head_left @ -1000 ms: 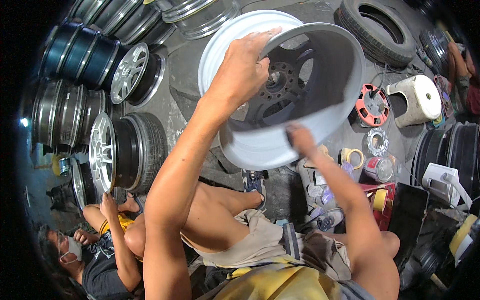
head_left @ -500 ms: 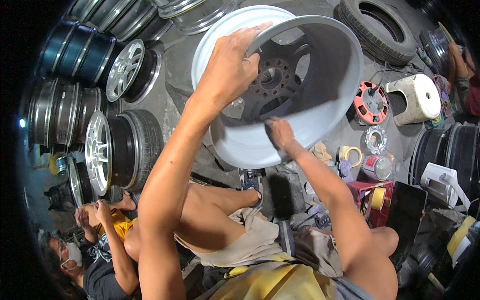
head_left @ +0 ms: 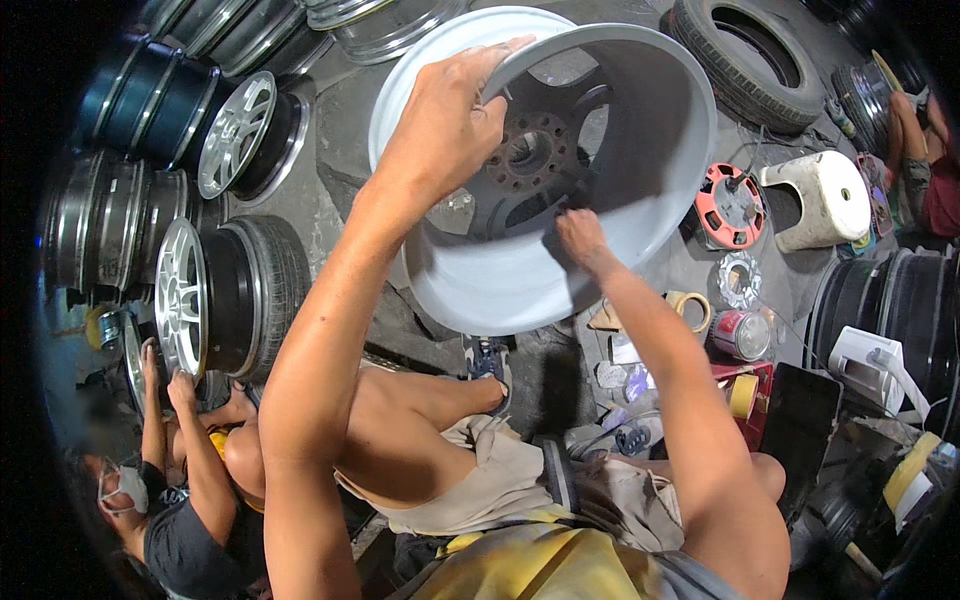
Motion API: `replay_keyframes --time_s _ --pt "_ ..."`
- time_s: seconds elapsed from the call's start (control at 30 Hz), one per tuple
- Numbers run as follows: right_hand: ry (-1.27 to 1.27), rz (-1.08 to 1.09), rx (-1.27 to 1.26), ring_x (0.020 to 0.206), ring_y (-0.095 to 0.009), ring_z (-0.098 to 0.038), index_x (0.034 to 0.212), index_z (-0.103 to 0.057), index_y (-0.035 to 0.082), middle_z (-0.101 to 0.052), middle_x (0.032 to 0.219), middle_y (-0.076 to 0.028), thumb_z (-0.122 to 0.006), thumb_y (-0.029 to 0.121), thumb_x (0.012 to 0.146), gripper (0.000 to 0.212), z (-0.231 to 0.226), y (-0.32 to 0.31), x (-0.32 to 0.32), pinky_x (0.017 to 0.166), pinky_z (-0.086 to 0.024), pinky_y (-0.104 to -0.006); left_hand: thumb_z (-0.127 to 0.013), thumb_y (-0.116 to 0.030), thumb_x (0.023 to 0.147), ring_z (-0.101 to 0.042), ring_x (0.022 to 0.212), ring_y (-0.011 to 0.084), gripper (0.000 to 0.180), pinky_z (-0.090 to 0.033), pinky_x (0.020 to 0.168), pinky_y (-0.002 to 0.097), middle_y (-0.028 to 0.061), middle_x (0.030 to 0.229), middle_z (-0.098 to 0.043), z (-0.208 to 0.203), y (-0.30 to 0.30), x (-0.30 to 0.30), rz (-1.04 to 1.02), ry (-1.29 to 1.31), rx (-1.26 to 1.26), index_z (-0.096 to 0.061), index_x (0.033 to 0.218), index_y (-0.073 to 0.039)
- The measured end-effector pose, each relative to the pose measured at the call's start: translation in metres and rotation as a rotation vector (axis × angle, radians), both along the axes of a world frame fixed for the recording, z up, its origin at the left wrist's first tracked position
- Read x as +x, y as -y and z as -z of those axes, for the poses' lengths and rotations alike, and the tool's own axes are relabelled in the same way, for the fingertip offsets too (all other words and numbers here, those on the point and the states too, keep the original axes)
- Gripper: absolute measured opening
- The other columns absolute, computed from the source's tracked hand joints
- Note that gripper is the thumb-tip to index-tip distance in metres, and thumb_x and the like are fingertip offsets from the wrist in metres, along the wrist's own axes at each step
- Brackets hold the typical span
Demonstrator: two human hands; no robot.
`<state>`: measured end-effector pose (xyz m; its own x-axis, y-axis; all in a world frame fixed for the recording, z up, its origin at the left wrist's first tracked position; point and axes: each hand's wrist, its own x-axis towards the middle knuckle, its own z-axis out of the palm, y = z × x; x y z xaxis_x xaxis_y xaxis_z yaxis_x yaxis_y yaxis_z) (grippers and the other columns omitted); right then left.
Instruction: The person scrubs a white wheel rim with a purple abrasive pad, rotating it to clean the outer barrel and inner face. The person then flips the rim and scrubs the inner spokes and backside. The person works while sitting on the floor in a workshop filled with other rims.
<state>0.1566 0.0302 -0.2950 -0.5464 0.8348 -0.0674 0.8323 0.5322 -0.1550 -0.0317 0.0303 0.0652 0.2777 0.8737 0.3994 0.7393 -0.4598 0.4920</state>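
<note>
A grey-coated wheel rim is tilted before me, its open barrel facing me and its spokes and dark hub at the far end. The fingers of my left hand close over the barrel's upper left edge. Inside the barrel is my right hand, closed and close to the lower right inner wall. Something dark shows at its fingertips, but I cannot make out what it is; part may be shadow.
On the left stand several silver wheels and stacked barrels. At the right are a tire, an orange cable reel, a white stool, masking tape and a can. A co-worker sits at lower left.
My right hand has moved up and to the right along the barrel's inner wall. The left hand keeps its hold on the edge. The co-worker's hands have risen toward a wheel.
</note>
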Motion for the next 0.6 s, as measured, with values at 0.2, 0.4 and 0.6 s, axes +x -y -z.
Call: replay_keyframes --time_s 0.2,0.4,0.6 --pt "-0.085 -0.027 -0.066 0.087 -0.030 -0.075 0.080 -0.078 0.014 -0.077 0.088 -0.014 -0.064 0.023 0.086 0.018 0.018 0.003 -0.047 0.080 -0.056 -0.0464 -0.057 0.006 0.082 -0.071 0.092 0.0373 0.054 -0.054 0.089 0.0420 0.0244 0.117 -0.070 -0.010 -0.008 0.010 0.022 0.031 -0.039 -0.064 0.135 -0.002" --pt "0.089 0.072 -0.152 0.091 -0.030 -0.075 0.085 -0.079 0.016 -0.078 0.090 -0.011 -0.058 0.020 0.092 0.023 0.003 -0.005 -0.046 0.090 -0.053 -0.0454 -0.057 0.006 0.081 -0.072 0.089 0.0358 0.054 -0.055 0.087 0.0412 0.0255 0.112 -0.071 -0.006 -0.004 0.006 -0.022 0.027 -0.066 -0.064 0.134 -0.004" --pt "-0.114 -0.098 0.170 0.107 -0.024 -0.070 0.110 -0.074 0.020 -0.074 0.111 -0.005 -0.058 0.018 0.093 0.023 0.024 0.006 0.023 0.103 -0.042 -0.0520 -0.059 0.004 0.082 -0.072 0.086 0.0349 0.055 -0.055 0.086 0.0416 0.0254 0.110 -0.071 -0.005 -0.005 0.000 -0.031 0.012 -0.034 -0.065 0.136 -0.006"
